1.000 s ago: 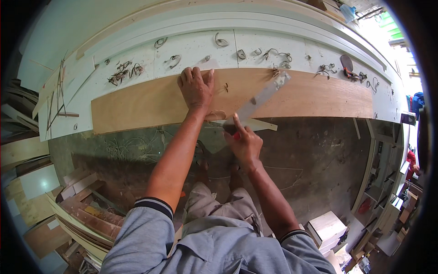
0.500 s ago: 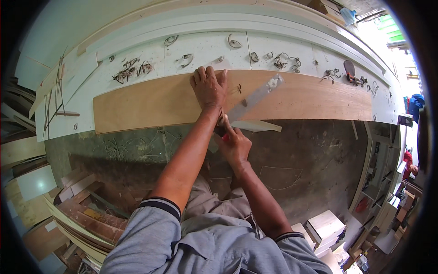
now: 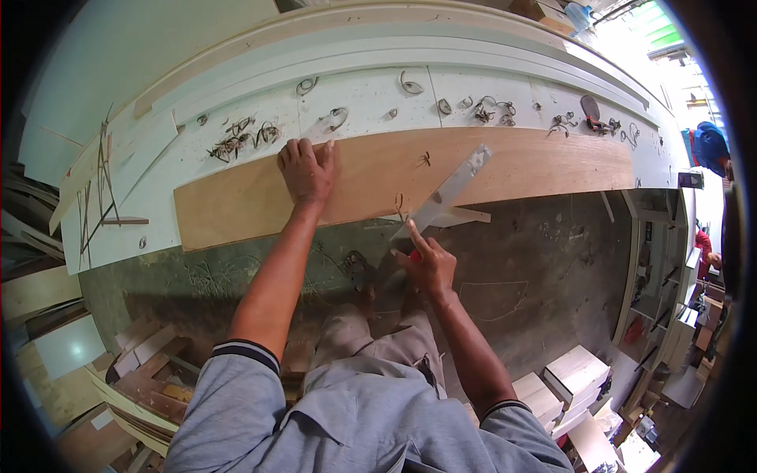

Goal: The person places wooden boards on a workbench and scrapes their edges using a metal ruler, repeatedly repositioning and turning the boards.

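Note:
A long tan wooden board [image 3: 371, 175] lies across the white worktop, its near edge by the floor side. My left hand [image 3: 306, 173] presses on it left of the middle, fingers bent over the far edge and thumb apart. My right hand [image 3: 430, 268] is closed round the red handle of what looks like a handsaw [image 3: 449, 189], index finger stretched along it. Its wide flat grey blade slants over the board's near edge, tip up and right. Beside the blade hangs a thin dark curled strip [image 3: 400, 206]. Another small dark curl [image 3: 426, 158] lies on the board.
Dark curled offcuts [image 3: 244, 140] litter the white worktop [image 3: 363, 94] beyond the board. A dark tool [image 3: 591, 114] lies at the far right. Wood scraps [image 3: 154, 355] sit low left; stacked pale boxes [image 3: 576, 372] stand low right. A person in red [image 3: 704, 244] is at the right rim.
My left hand has shifted left along the board. My right hand has drawn nearer to me and right with the saw, uncovering the dark strip at the near edge. The view has shifted slightly.

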The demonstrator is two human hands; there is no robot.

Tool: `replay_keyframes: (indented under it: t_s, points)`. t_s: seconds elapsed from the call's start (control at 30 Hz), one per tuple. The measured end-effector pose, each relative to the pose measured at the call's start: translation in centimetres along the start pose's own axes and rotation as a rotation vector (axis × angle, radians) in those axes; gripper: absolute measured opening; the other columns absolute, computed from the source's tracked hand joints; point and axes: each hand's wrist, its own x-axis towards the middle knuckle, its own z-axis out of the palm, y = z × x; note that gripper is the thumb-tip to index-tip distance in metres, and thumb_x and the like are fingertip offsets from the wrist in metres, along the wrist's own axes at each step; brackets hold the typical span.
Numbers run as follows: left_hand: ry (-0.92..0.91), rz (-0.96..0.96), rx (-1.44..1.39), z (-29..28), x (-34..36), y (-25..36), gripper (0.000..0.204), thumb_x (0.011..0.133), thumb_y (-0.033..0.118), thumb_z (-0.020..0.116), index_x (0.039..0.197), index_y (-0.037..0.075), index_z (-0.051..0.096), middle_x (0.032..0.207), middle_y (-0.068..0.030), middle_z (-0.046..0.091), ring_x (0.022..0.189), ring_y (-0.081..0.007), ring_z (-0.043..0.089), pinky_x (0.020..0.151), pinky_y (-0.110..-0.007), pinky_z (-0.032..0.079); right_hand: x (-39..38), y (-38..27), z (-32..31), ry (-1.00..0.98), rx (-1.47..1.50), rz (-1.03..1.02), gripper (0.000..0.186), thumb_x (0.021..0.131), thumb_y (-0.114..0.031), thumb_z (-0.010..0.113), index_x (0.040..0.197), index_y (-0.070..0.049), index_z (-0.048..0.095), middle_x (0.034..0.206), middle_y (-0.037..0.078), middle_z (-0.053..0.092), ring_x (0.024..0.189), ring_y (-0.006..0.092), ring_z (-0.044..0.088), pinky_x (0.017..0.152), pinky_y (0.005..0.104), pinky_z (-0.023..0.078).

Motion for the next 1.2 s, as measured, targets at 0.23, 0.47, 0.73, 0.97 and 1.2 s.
replay_keyframes:
  t_s: [0.23, 0.47, 0.73, 0.97, 1.2]
  points:
    - [-0.022, 0.016, 0.083, -0.4, -0.7, 0.0, 0.045, 0.096, 0.049, 0.063, 0.091, 0.006, 0.055, 0.099, -0.0145, 0.053, 0.099, -0.0336, 0.053, 0.093, -0.048, 0.042, 0.6, -2.8, 1.1, 0.013, 0.049, -0.035, 0.076, 0.077, -0.042, 0.085, 0.146, -0.030, 0.058, 0.072, 0.004, 0.058, 0.063, 0.0258, 0.065, 0.056, 0.0411, 0.052]
    - [-0.036, 0.011, 0.087, -0.1, -0.1, 0.8, 0.045, 0.096, 0.050, 0.063, 0.091, 0.006, 0.055, 0.100, -0.0142, 0.053, 0.099, -0.0330, 0.053, 0.095, -0.047, 0.042, 2.1, -4.7, 2.9, 0.052, 0.044, -0.016, 0.074, 0.076, -0.040, 0.086, 0.145, -0.028, 0.060, 0.072, 0.005, 0.059, 0.060, 0.0259, 0.064, 0.054, 0.0406, 0.052]
    - [-0.032, -0.017, 0.084, -0.3, 0.1, 0.6, 0.046, 0.094, 0.051, 0.066, 0.093, 0.006, 0.056, 0.101, -0.0143, 0.053, 0.099, -0.0338, 0.054, 0.093, -0.048, 0.042, 1.6, -7.3, 4.8, 0.051, 0.053, -0.062, 0.075, 0.076, -0.037, 0.085, 0.145, -0.028, 0.059, 0.072, 0.007, 0.059, 0.059, 0.0257, 0.063, 0.054, 0.0408, 0.052]
    - [-0.048, -0.049, 0.088, -0.1, 0.0, 0.3, 0.049, 0.095, 0.054, 0.063, 0.095, 0.006, 0.056, 0.100, -0.0130, 0.053, 0.100, -0.0324, 0.054, 0.093, -0.049, 0.040, 0.0, -11.0, 5.9, -0.003, 0.040, -0.007, 0.075, 0.076, -0.040, 0.086, 0.145, -0.027, 0.060, 0.072, 0.005, 0.058, 0.062, 0.0251, 0.064, 0.056, 0.0393, 0.052]
    - [-0.022, -0.056, 0.026, 0.4, -0.1, -0.1, 0.048, 0.095, 0.055, 0.062, 0.095, 0.007, 0.056, 0.100, -0.0124, 0.054, 0.100, -0.0312, 0.054, 0.091, -0.048, 0.039, -0.1, -12.8, 8.2, 0.068, 0.007, 0.000, 0.078, 0.074, -0.035, 0.086, 0.146, -0.029, 0.058, 0.072, 0.004, 0.057, 0.061, 0.0237, 0.063, 0.054, 0.0391, 0.051]
